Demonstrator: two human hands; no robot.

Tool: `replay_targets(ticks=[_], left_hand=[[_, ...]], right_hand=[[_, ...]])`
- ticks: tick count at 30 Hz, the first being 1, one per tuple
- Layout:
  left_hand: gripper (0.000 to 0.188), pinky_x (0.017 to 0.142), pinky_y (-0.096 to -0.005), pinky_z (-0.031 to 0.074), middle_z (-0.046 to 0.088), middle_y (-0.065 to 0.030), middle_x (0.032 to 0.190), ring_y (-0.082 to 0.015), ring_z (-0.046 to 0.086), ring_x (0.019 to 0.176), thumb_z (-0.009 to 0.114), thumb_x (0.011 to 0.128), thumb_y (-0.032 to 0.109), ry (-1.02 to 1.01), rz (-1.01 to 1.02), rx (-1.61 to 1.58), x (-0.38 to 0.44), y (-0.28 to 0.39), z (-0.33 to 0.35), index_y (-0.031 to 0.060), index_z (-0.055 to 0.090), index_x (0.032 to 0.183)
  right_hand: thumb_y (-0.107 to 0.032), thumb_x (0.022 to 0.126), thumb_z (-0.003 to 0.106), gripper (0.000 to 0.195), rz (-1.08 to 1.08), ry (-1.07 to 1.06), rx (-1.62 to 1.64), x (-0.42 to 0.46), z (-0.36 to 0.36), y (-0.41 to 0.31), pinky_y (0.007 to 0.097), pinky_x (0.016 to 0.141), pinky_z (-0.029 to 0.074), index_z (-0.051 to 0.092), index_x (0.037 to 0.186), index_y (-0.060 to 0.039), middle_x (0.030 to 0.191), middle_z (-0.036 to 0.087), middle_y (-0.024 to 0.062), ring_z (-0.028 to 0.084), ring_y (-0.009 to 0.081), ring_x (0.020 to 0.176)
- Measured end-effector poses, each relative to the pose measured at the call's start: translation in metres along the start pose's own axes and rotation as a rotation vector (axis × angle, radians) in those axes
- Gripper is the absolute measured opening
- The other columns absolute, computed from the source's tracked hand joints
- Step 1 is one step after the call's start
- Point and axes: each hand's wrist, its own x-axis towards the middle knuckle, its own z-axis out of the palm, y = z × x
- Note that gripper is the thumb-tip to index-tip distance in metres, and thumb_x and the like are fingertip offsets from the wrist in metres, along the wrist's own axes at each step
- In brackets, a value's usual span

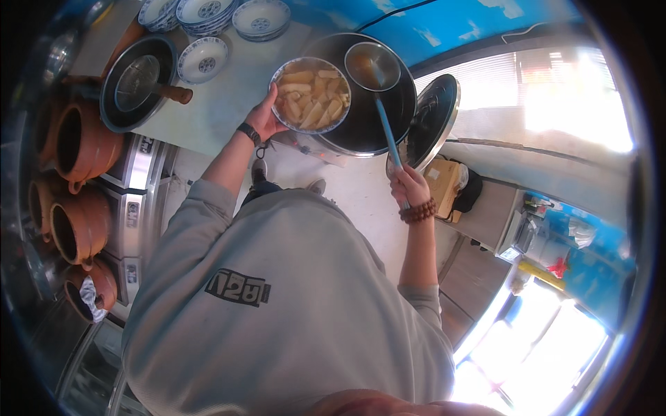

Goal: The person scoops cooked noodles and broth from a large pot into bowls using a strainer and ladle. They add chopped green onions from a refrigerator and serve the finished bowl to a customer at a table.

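Note:
My left hand (264,115) grips the rim of a blue-patterned white bowl (311,95), which holds pale chunks of food in broth. The bowl is at the left edge of a large dark pot (364,125), partly over its opening. In my right hand (411,186) is the long handle of a metal ladle (372,66). The ladle's round head hangs over the far part of the pot, with some brownish liquid in it. The pot's lid (434,117) leans at the pot's right side.
Patterned bowls (261,20) stand stacked on the counter (229,109) at the upper left, near a dark basin (117,117) with a wood-handled strainer (174,93). Clay pots (83,140) line the left side. A cardboard box (442,182) is at the right.

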Motion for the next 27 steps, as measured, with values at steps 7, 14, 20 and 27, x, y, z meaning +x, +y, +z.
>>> replay_targets(ticks=[7, 14, 20, 27], left_hand=[[0.075, 0.106, -0.0532, 0.047, 0.047, -0.0105, 0.149, -0.0306, 0.047, 0.137, 0.051, 0.096, 0.063, -0.003, 0.022, -0.034, -0.002, -0.001, 0.002, 0.0142, 0.036, 0.151], [0.096, 0.109, -0.0576, 0.039, 0.035, -0.0094, 0.156, -0.033, 0.039, 0.141, 0.07, 0.081, 0.068, -0.05, -0.013, -0.075, 0.013, -0.018, -0.019, 0.0158, 0.033, 0.152], [0.077, 0.102, -0.0495, 0.048, 0.049, -0.0088, 0.147, -0.0288, 0.053, 0.13, 0.059, 0.091, 0.066, 0.02, 0.057, -0.016, -0.003, -0.011, 0.0, 0.0153, 0.042, 0.146], [0.072, 0.103, -0.0434, 0.046, 0.053, -0.0105, 0.142, -0.028, 0.054, 0.126, 0.048, 0.098, 0.063, -0.376, -0.087, -0.282, 0.002, -0.008, 0.004, 0.0126, 0.041, 0.149]], right_hand=[[-0.014, 0.098, 0.056, 0.021, 0.098, 0.259, -0.272, 0.136, 0.015, 0.02, 0.0275, 0.061, 0.038, 0.059, 0.114, -0.0015, 0.089, 0.056, 0.0066, 0.05, 0.016, 0.072], [-0.02, 0.096, 0.054, 0.032, -0.213, 0.588, -1.386, 0.208, 0.04, -0.001, 0.0416, 0.086, 0.044, 0.061, 0.121, -0.0026, 0.109, 0.062, 0.0166, 0.058, 0.0321, 0.096], [-0.018, 0.094, 0.058, 0.035, -1.121, -0.015, -1.636, 0.158, 0.262, -0.067, 0.0432, 0.09, 0.051, 0.061, 0.124, -0.0011, 0.114, 0.065, 0.0198, 0.064, 0.036, 0.102], [-0.015, 0.085, 0.058, 0.031, -1.386, -0.099, -2.022, 0.161, 0.483, 0.055, 0.0457, 0.089, 0.05, 0.066, 0.111, 0.0001, 0.11, 0.067, 0.0178, 0.064, 0.0351, 0.102]])
